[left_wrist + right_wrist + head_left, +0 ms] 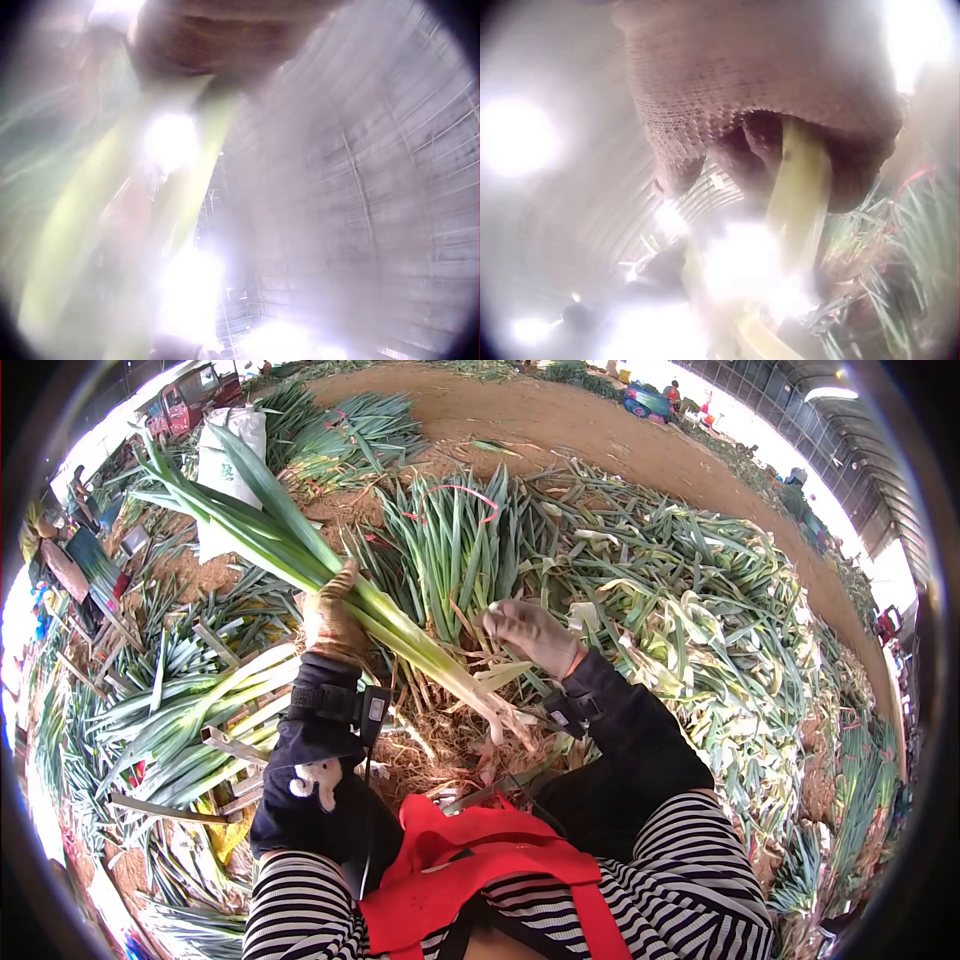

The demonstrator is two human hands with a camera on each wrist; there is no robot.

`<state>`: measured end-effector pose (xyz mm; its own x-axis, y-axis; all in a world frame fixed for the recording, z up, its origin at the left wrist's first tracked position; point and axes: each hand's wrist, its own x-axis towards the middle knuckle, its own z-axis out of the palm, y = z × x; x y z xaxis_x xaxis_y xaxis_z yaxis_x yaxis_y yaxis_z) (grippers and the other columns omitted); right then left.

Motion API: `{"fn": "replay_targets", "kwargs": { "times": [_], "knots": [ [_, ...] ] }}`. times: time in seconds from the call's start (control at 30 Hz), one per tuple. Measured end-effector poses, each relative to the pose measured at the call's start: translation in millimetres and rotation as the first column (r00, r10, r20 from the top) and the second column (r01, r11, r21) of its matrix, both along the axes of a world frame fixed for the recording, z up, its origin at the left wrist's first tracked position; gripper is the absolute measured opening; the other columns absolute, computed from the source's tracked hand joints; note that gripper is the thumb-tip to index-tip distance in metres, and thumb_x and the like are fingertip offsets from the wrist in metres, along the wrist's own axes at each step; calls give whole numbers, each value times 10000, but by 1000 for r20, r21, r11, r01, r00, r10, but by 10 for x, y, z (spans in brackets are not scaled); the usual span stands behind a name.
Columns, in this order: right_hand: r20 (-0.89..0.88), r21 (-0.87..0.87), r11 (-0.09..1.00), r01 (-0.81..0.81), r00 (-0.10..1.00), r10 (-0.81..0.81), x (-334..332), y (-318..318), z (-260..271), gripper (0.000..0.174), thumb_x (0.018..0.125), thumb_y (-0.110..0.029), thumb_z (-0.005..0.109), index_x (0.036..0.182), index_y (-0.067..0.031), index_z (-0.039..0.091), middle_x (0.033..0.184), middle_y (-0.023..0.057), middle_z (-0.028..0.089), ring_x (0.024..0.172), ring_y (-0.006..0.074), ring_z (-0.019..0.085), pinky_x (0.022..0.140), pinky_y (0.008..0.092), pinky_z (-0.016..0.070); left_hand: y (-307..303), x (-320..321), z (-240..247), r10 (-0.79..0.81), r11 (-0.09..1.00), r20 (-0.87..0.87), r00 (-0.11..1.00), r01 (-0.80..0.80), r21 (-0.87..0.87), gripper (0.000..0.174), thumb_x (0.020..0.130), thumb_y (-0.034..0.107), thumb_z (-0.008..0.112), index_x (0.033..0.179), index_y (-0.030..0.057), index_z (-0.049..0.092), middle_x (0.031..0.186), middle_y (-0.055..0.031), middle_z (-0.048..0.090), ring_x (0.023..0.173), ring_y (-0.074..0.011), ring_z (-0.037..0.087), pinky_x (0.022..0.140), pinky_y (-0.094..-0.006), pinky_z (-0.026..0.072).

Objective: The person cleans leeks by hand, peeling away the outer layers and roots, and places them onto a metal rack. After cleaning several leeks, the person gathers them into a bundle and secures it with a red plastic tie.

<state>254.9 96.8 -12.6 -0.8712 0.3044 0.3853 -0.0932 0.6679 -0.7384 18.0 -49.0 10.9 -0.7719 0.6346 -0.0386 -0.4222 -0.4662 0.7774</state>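
Note:
My gloved left hand grips several leeks around their stems. Their green leaves fan out to the upper left, and the pale root ends slant down toward my lap. In the blurred left wrist view, pale stems pass below the brown glove. My gloved right hand is just right of the stems. Its fingers curl around a pale leek leaf in the right wrist view; glare washes out the leaf's lower part.
A standing bundle of leeks with a red tie is just ahead. Stripped leaves are heaped at the right. More leeks lie at the left among wooden slats. A white sack stands behind.

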Motion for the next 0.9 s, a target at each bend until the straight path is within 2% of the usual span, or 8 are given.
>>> {"fn": "replay_targets", "kwargs": {
  "times": [0.03, 0.07, 0.1, 0.17, 0.2, 0.23, 0.67, 0.9],
  "knots": [
    [10, 10, 1000, -2, 1000, 2, 5, 53, -95, 386, 949, -383, 502, 1018, -15, 594, 721, 2, 493, 674, 148, 532, 642, 269, 440, 3, -40, -24, 1, 1000, 1, 1000, -1, 0, 197, 821, 161, 679, 920, 21, 583, 768, -94, 582, 642, -252, 599, 635, -395, 531],
    [104, -569, 822, 15, 993, 54, 7, 96, -198, 412, 929, -413, 524, 1010, -16, 595, 769, 36, 542, 758, 168, 574, 691, 294, 464, 6, -86, -46, 38, 999, 10, 999, -38, -9, 204, 812, 149, 685, 924, 13, 580, 754, -87, 581, 609, -246, 587, 599, -388, 525],
    [150, -934, 346, 90, 978, 148, 19, 75, -188, 439, 908, -444, 546, 1002, -18, 597, 817, 70, 591, 843, 187, 616, 741, 318, 487, -3, -121, -50, 76, 997, 18, 997, -76, -18, 212, 804, 137, 690, 927, 6, 578, 741, -79, 580, 576, -239, 575, 564, -380, 519],
    [118, -889, 458, 1, 967, 227, 196, 49, -136, 510, 835, -475, 629, 1080, -29, 593, 990, 154, 643, 989, 257, 626, 854, 366, 486, -33, -182, -61, 75, 996, -8, 997, -75, -53, 204, 813, 161, 687, 911, 24, 573, 758, -105, 579, 625, -277, 596, 623, -419, 530],
    [390, -435, 900, 14, 904, 174, 253, -23, 54, 539, 811, -465, 656, 1128, -36, 581, 1048, 165, 635, 1006, 276, 618, 874, 370, 476, -40, -205, -53, 105, 993, 5, 994, -105, -48, 201, 813, 160, 688, 907, 25, 572, 758, -102, 575, 625, -277, 596, 623, -422, 530],
    [564, 186, 979, -84, 825, -36, 297, -53, 152, 578, 787, -455, 683, 1177, -43, 568, 1106, 176, 626, 1023, 296, 611, 894, 374, 465, -47, -219, -50, 135, 990, 19, 991, -134, -44, 198, 813, 158, 688, 902, 26, 570, 758, -99, 571, 626, -277, 595, 623, -424, 529],
    [838, 98, 990, -101, 545, -28, 570, 117, 19, 446, 783, -450, 628, 1019, -75, 675, 836, 161, 657, 804, 291, 624, 738, 395, 456, -28, -509, -199, 176, 983, 65, 982, -171, -65, 215, 768, 169, 747, 798, 33, 584, 715, -70, 543, 584, -257, 559, 574, -389, 511],
    [755, 306, 944, -122, 635, -163, 1106, 362, -66, 477, 808, -455, 605, 1033, -38, 660, 849, 165, 645, 787, 276, 604, 720, 364, 449, 63, -889, -317, 347, 938, 61, 936, -345, -36, 338, 769, 96, 732, 992, -24, 508, 762, -107, 541, 560, -277, 565, 530, -429, 540]
  ]
}}
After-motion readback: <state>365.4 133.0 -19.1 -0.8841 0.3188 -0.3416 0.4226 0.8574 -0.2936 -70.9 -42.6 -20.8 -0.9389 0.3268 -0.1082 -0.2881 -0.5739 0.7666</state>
